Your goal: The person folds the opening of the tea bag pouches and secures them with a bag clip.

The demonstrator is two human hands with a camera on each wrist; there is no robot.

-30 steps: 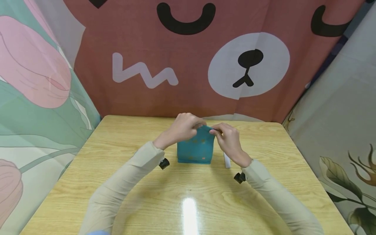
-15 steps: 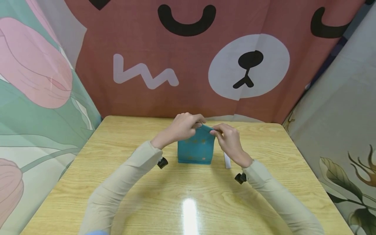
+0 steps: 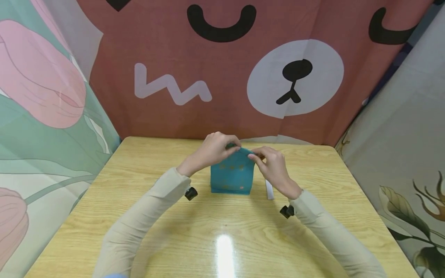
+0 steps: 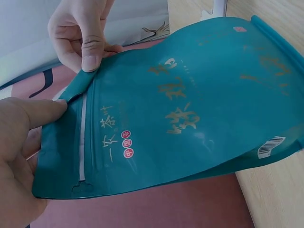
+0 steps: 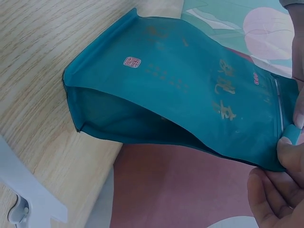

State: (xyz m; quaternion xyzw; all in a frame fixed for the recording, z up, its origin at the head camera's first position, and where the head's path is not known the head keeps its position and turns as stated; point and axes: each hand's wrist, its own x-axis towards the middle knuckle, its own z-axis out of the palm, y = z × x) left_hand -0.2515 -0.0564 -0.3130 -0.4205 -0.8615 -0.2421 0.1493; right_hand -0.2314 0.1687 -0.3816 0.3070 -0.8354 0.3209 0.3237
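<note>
A teal tea pouch (image 3: 231, 178) with gold lettering stands upright on the table. Its top carries a pale zip strip (image 4: 82, 137), seen in the left wrist view, and the rim above it is partly folded over. My left hand (image 3: 217, 148) grips the top edge toward the left, thumb on the near face. At the top right corner my right hand (image 5: 280, 185) pinches the rim between thumb and fingers. The side gusset (image 5: 142, 121) bulges inward in the right wrist view. Whatever is inside the pouch is hidden.
To the right of the pouch, partly under my right hand, lies a narrow white plastic piece (image 3: 269, 190); its end shows a small grey rounded part in the right wrist view. A printed cloth (image 3: 167, 119) hangs behind the wooden table (image 3: 174, 239).
My left hand has slid slightly left along the pouch's top edge. My right hand keeps its hold at the corner, its wrist shifting a little right. The pouch stays in place.
</note>
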